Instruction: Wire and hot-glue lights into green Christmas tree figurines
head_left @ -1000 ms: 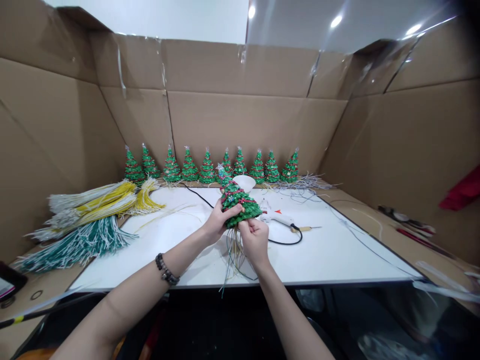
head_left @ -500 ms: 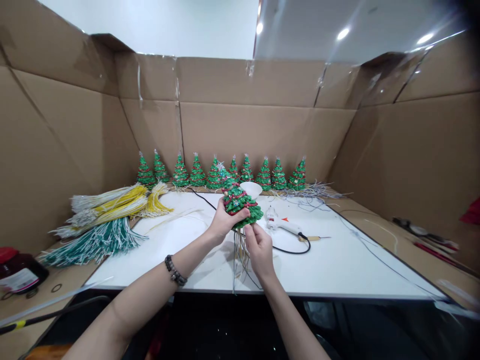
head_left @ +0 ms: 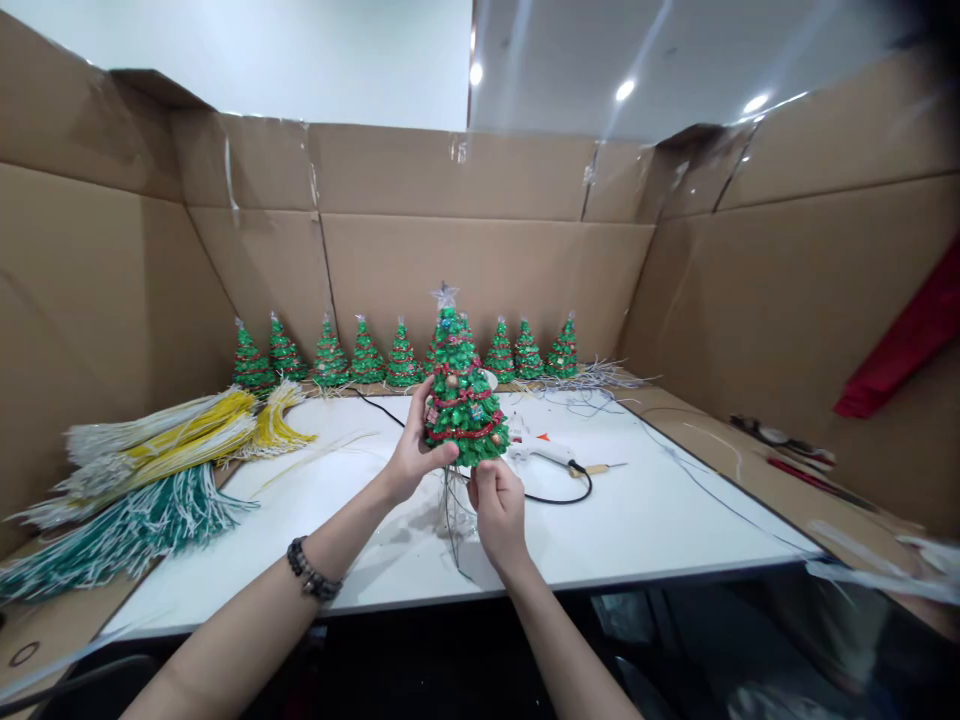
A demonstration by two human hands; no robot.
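Observation:
A small green Christmas tree (head_left: 466, 400) with red garland, baubles and a clear star on top is held upright above the white board (head_left: 315, 540). My left hand (head_left: 420, 445) grips it from the left, thumb across the lower branches. My right hand (head_left: 498, 500) is closed just under the base at the right; its fingertips are partly hidden, and it seems to pinch the underside. Thin wires (head_left: 453, 530) hang from beneath the tree between both hands. Behind the right hand lies a white glue gun (head_left: 544, 448) with a black cord.
A row of similar trees (head_left: 367, 355) stands along the cardboard back wall (head_left: 480, 270). Bundles of yellow and white wires (head_left: 180, 430) and green and white wires (head_left: 142, 530) lie at left. A thin tool with a wooden handle (head_left: 596, 469) lies beyond the cord. Loose wires (head_left: 592, 378) lie back right.
The tree has gone from leaning left to upright and turned, with its decorated side now facing me. Both hands still hold it. The whole view has shifted to the right.

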